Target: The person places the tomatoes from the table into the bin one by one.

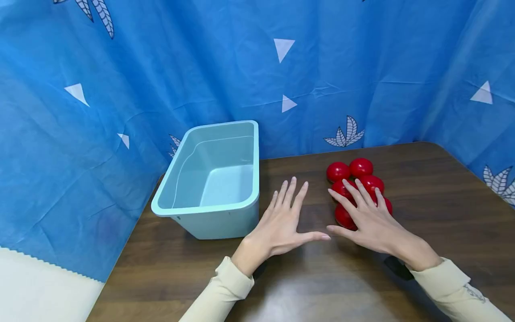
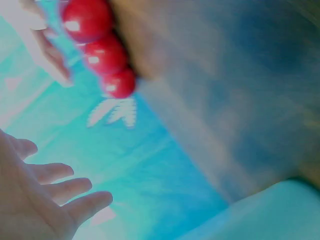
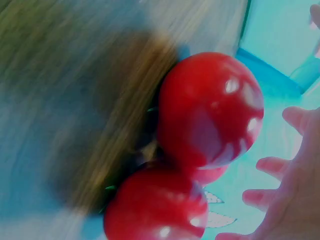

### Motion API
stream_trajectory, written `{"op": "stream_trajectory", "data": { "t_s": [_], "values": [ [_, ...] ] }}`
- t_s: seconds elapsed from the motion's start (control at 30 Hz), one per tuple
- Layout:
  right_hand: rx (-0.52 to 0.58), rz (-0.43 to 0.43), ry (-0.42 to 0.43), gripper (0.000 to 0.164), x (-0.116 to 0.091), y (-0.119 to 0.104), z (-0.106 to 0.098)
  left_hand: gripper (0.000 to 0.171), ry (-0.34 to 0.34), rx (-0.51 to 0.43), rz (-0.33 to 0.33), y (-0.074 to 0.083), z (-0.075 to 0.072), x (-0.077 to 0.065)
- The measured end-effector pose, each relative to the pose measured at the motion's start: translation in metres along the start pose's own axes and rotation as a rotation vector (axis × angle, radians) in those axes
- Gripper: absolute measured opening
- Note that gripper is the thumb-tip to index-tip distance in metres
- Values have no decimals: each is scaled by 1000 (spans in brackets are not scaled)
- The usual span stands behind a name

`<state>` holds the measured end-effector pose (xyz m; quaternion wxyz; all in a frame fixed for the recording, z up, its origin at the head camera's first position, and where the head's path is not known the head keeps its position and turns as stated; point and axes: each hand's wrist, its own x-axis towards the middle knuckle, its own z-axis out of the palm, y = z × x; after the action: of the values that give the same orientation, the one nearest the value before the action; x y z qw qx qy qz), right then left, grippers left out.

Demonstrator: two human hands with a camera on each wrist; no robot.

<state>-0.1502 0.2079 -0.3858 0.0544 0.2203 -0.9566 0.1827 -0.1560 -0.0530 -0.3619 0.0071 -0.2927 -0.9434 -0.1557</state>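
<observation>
Several glossy red tomatoes (image 1: 338,171) lie clustered on the right part of the table, with bits of green stem showing under them in the right wrist view. My right hand (image 1: 374,226) is spread palm down over the near part of the cluster and partly hides it. Beside a large tomato (image 3: 210,110), that hand's fingers (image 3: 272,167) stand apart from it in the right wrist view. My left hand (image 1: 279,226), fingers straight and thumb out, hovers between the bin and the tomatoes, holding nothing. Both thumb tips come close together in the head view.
A light blue plastic bin (image 1: 213,223) stands upright at the table's left, its inside bare. The dark wooden table (image 1: 306,290) ends at the back against a blue patterned curtain (image 1: 241,58), which also hangs on the left and right.
</observation>
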Motion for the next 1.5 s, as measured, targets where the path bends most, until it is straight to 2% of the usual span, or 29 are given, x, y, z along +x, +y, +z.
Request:
{"op": "stream_trajectory", "data": {
  "t_s": [0.13, 0.3, 0.43, 0.53, 0.67, 0.87, 0.97, 1.1, 1.2, 1.27, 1.37, 1.5],
  "values": [
    [1, 23, 13, 98, -5, 7, -1, 113, 71, -33, 73, 12, -19, -10],
    [-10, 22, 56, 98, -14, 18, -1, 112, 133, -134, 97, 23, -47, -31],
    [-2, 41, 82, 97, -26, 30, -6, 113, 195, -192, 114, 23, -69, -52],
    [7, 68, 79, 97, -34, 41, -12, 112, 239, -202, 108, 17, -83, -66],
    [8, 96, 73, 96, -44, 54, -14, 103, 300, -168, 71, 4, -99, -84],
    [7, 135, 61, 95, -50, 63, -12, 97, 448, -108, -5, -29, -124, -113],
    [24, 155, 61, 94, -49, 65, -12, 87, 544, -108, -91, -47, -136, -130],
    [125, 174, 59, 91, -46, 71, -12, 77, 678, -197, -342, -66, -151, -149],
    [241, 186, 46, 89, -44, 77, -12, 75, 725, -291, -524, -82, -156, -159],
    [295, 201, 36, 88, -42, 80, -13, 75, 710, -319, -598, -95, -156, -164],
    [328, 234, 19, 89, -41, 83, -13, 76, 641, -327, -668, -114, -150, -167],
    [305, 285, -4, 91, -40, 83, -13, 75, 512, -375, -666, -133, -139, -164]
  ]
}}
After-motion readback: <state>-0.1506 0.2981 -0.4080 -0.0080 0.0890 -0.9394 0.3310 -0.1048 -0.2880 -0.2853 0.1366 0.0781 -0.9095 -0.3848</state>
